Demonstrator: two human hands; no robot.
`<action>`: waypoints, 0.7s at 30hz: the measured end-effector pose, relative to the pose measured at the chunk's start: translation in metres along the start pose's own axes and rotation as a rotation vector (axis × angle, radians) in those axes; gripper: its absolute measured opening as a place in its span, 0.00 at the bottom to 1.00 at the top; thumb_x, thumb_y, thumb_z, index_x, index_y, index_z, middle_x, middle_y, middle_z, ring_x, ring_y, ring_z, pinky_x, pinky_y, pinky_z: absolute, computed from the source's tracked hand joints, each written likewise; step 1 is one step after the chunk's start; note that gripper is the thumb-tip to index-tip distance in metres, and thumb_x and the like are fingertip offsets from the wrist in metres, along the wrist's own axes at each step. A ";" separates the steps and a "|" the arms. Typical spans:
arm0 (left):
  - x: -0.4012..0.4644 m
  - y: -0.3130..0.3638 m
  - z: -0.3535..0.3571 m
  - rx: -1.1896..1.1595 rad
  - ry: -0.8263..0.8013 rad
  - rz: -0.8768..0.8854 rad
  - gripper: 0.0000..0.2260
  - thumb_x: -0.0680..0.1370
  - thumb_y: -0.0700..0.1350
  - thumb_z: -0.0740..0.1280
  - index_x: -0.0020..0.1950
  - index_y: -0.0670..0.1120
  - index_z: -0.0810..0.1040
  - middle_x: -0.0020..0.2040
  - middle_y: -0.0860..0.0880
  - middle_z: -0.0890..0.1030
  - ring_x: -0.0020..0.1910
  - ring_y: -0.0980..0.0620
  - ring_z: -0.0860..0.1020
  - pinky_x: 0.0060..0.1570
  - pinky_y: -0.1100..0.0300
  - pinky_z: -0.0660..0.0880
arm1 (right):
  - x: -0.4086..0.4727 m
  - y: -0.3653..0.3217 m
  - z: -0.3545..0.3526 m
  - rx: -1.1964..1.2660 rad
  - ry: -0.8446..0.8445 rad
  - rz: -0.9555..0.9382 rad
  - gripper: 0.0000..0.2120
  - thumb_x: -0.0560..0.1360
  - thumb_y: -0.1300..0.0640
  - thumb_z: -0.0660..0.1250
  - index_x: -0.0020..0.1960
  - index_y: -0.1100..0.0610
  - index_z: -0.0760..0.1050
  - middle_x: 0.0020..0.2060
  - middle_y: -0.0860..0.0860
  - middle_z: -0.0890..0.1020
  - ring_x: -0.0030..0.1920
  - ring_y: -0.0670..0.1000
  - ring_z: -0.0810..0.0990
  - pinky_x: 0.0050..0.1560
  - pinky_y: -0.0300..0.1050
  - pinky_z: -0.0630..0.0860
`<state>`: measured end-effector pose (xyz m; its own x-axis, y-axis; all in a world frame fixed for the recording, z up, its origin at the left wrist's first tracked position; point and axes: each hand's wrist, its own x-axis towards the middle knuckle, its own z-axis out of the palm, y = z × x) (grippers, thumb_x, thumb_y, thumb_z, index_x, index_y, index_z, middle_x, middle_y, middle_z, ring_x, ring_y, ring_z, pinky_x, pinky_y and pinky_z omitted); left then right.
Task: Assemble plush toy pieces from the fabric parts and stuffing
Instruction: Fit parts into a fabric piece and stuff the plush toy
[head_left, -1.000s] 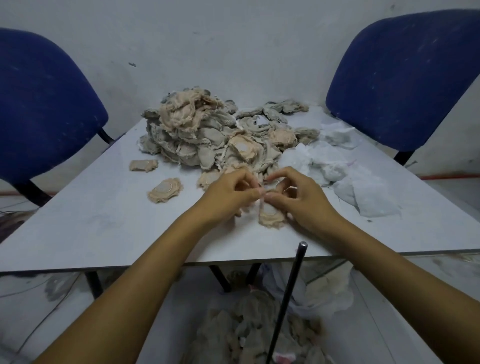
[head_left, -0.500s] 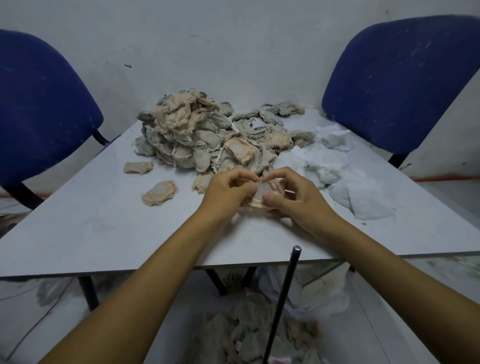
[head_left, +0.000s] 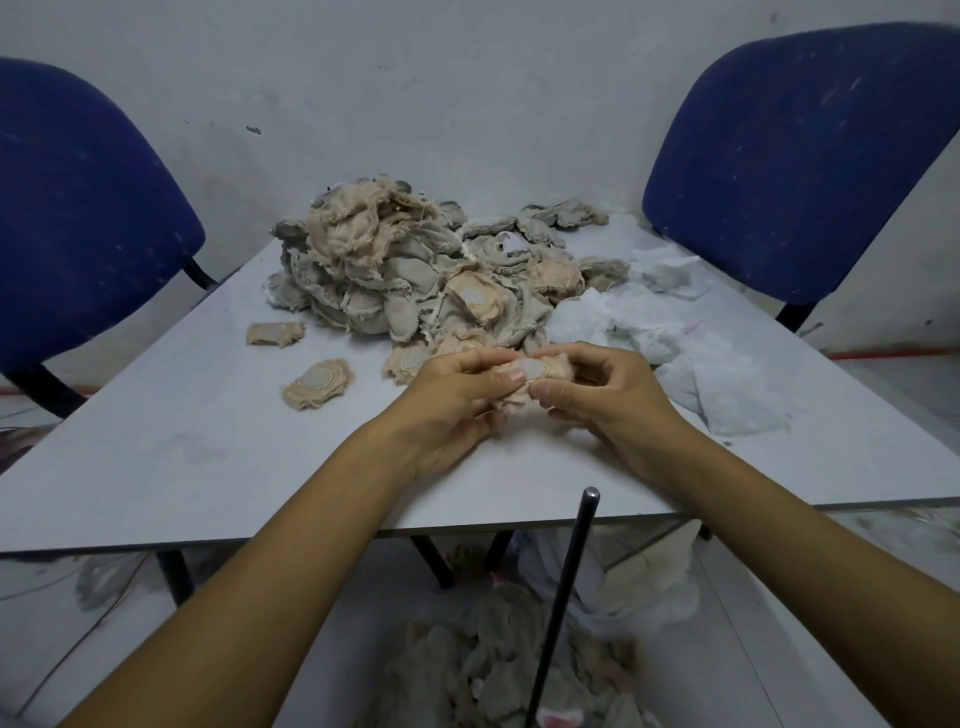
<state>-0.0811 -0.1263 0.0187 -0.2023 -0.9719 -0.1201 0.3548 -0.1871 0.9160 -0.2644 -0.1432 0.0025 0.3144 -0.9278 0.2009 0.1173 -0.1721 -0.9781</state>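
1. Left hand (head_left: 457, 384) and right hand (head_left: 602, 387) meet just above the counter (head_left: 182, 452), near its front-middle.
2. Both hands pinch one fabric piece (head_left: 530, 371), beige with a pale round patch facing up; thumbs sit on its near edge, fingers curl over its far edge.
3. Pile (head_left: 415, 270) of fabric parts lies behind the hands.
4. Two loose pieces (head_left: 317, 383) (head_left: 275, 333) lie left of the hands.
5. White stuffing (head_left: 670, 338) lies right, beside the pile.
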 end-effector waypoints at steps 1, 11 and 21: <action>0.000 -0.001 0.002 -0.021 0.015 0.003 0.10 0.72 0.33 0.70 0.52 0.41 0.80 0.39 0.45 0.83 0.35 0.52 0.81 0.30 0.65 0.75 | 0.000 0.000 -0.001 0.012 0.008 0.006 0.17 0.64 0.58 0.78 0.52 0.55 0.84 0.42 0.52 0.86 0.42 0.47 0.84 0.41 0.37 0.79; 0.002 -0.010 0.013 -0.139 -0.006 -0.040 0.02 0.75 0.38 0.69 0.43 0.42 0.77 0.33 0.49 0.77 0.28 0.57 0.71 0.24 0.67 0.67 | 0.002 -0.002 -0.003 0.110 -0.054 0.055 0.06 0.66 0.56 0.79 0.36 0.52 0.82 0.34 0.48 0.81 0.37 0.46 0.79 0.42 0.37 0.76; 0.007 -0.014 0.015 -0.094 -0.143 0.055 0.06 0.71 0.40 0.72 0.46 0.43 0.79 0.41 0.49 0.80 0.40 0.54 0.76 0.37 0.60 0.68 | 0.005 -0.001 0.000 0.151 0.023 0.051 0.14 0.73 0.59 0.71 0.30 0.51 0.74 0.36 0.49 0.82 0.41 0.46 0.80 0.45 0.41 0.76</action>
<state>-0.1010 -0.1282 0.0107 -0.3057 -0.9521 -0.0091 0.4515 -0.1534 0.8790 -0.2630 -0.1477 0.0047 0.3018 -0.9418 0.1481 0.2424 -0.0744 -0.9673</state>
